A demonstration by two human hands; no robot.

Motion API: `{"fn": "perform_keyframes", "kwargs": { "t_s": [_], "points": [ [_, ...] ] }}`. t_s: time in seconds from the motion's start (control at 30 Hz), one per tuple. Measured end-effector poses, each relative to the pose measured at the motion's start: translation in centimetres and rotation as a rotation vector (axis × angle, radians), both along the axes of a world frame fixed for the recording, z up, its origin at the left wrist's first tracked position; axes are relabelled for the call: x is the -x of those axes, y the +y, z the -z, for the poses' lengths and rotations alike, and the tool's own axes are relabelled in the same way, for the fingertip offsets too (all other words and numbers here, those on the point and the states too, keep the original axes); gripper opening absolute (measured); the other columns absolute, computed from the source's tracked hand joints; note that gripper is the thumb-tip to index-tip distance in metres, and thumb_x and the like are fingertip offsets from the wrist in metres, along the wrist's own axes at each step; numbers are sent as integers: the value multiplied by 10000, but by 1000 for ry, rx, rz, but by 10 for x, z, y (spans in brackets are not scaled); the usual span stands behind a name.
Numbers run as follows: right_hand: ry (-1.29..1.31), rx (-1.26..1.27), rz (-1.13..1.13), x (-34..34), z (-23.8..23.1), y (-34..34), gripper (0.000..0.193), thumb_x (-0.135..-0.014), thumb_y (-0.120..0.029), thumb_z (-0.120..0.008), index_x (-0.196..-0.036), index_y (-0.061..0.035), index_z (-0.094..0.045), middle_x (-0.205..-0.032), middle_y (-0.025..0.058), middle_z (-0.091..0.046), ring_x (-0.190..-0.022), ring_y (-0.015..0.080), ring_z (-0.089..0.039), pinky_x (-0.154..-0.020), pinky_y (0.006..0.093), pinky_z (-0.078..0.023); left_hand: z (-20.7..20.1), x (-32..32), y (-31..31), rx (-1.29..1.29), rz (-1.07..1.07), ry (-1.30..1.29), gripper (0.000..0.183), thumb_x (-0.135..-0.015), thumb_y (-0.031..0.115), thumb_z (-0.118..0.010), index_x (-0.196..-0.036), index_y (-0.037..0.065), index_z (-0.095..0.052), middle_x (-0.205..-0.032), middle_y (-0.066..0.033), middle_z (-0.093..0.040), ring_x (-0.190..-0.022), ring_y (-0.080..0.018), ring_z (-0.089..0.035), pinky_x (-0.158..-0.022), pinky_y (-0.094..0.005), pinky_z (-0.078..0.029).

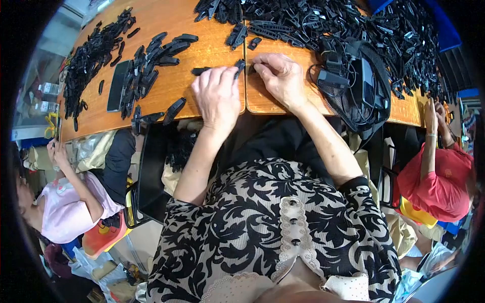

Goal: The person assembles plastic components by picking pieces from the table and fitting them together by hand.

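Observation:
My left hand (218, 96) is closed over a small black plastic part (240, 66), which shows at its fingertips near the seam between two wooden tabletops. Another black piece (200, 70) lies just past its knuckles, partly hidden by the hand. Across the seam, my right hand (283, 81) is closed in a pinch, thumb against the fingers. Something small and dark shows at that pinch, too hidden to make out. A small black part (254, 43) lies on the wood beyond the right hand, beside a longer black piece (236, 36).
Black parts form a big pile (348, 25) at the far right, a smaller heap (96, 55) at left, and a loose group (146, 65) beside a dark phone (117, 86). A black mesh bag (374, 86) with cables lies right. People sit at left (76, 202) and right (437, 182).

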State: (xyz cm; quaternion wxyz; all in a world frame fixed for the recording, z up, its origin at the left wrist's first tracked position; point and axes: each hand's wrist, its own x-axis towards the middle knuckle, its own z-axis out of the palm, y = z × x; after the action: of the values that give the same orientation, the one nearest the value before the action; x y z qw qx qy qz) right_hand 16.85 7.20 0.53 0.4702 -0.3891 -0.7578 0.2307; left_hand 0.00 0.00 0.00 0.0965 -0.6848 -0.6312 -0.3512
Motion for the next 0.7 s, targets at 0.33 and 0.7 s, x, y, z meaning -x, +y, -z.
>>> {"fn": "perform_keyframes", "kwargs": {
  "t_s": [0.33, 0.7],
  "points": [
    [-278, -169, 154, -21, -7, -24, 107, -845, -102, -746, -942, -57, -740, -979, 125, -722, -943, 334, -684, -791, 440, -559, 11, 22, -1, -62, -86, -134, 350, -827, 72, -786, -1169, 123, -732, -1086, -39, -730, -1128, -268, -615, -1021, -426, -413],
    [-257, -168, -113, -5, 4, 3, 220, -863, -160, -770, -1055, -55, -753, -992, 127, -720, -949, 344, -696, -824, 441, -564, 13, 25, 0, 17, 53, -309, 331, -866, 38, -755, -1186, 88, -691, -1043, -34, -767, -1089, -250, -648, -1012, -394, -419]
  ]
}}
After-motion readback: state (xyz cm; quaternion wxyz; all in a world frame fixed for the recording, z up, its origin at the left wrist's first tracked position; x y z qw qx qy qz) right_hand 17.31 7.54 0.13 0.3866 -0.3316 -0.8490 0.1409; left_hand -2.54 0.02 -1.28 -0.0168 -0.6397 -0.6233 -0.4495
